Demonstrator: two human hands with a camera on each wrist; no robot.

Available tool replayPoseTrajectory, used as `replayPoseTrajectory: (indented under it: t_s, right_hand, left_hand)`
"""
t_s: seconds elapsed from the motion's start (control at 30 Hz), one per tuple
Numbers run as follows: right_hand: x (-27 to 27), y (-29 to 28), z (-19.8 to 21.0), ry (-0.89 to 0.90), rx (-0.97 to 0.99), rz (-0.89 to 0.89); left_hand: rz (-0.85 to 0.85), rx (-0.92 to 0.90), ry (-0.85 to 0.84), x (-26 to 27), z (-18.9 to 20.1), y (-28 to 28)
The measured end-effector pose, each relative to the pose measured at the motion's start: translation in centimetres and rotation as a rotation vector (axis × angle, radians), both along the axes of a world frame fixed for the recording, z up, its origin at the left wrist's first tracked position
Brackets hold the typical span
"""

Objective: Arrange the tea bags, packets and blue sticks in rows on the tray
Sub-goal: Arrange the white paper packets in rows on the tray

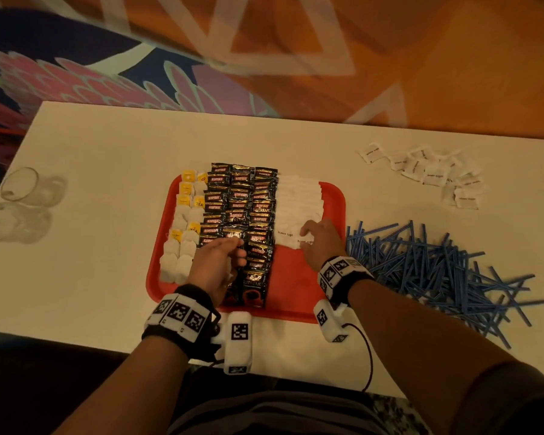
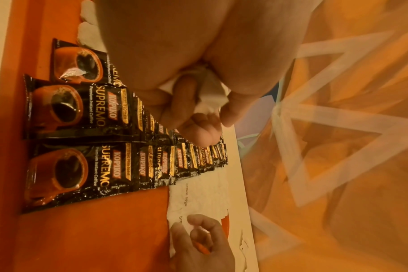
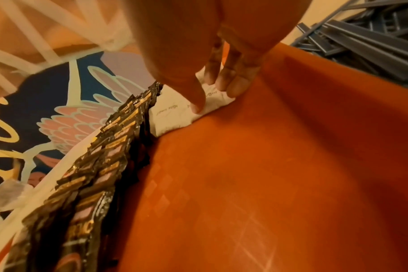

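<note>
Sugar packet (image 3: 212,103) under right hand (image 3: 224,60)

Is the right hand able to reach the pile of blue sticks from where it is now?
Probably yes. The right hand rests on the white sugar packets at the tray's right side; the blue sticks lie just beyond that rim with nothing between.

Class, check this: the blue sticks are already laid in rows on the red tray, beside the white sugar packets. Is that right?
Not quite. The blue sticks lie in a loose pile on the table, right of the red tray, not on it. The head view shows this.
</note>
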State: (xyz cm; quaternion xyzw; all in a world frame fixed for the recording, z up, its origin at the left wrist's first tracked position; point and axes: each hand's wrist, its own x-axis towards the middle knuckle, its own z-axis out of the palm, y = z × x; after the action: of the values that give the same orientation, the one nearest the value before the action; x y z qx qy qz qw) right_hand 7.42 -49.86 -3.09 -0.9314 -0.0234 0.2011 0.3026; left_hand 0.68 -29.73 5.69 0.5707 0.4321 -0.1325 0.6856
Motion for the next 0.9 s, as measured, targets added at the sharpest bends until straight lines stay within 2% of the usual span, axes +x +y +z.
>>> replayPoseTrajectory:
  t_s: [0.17, 0.3, 0.43, 0.53, 0.8, 0.9]
  right_hand:
    - [-0.1, -0.5, 1.2, 0.011, 0.084, -0.058]
    - [-0.7, -0.2, 4.5, -0.018, 0.300, -0.126]
    - [-1.9, 0.7, 9.8, 0.001, 0.498, -0.008]
    - [-2.3, 1.0, 12.0, 0.083, 0.488, 0.044]
    - [-1.6, -0.2, 13.5, 0.050, 0.365, -0.152]
    - [-1.0, -1.2, 13.9, 0.062, 0.406, -0.196]
  left_hand:
    - [-0.004, -0.040, -0.012, 0.4, 0.5, -0.4]
    - [0.036, -0.123, -0.051, 1.1, 0.9, -1.2]
    - [0.099, -0.173, -0.075, 2.3, 2.1, -3.1]
    - [0.064, -0.155, -0.101, 3.3, 3.1, -4.7]
    - [-0.174, -0.206, -0.215, 4.5, 5.3, -7.9]
    - [-0.249, -0.270, -0.225, 4.5, 5.0, -7.6]
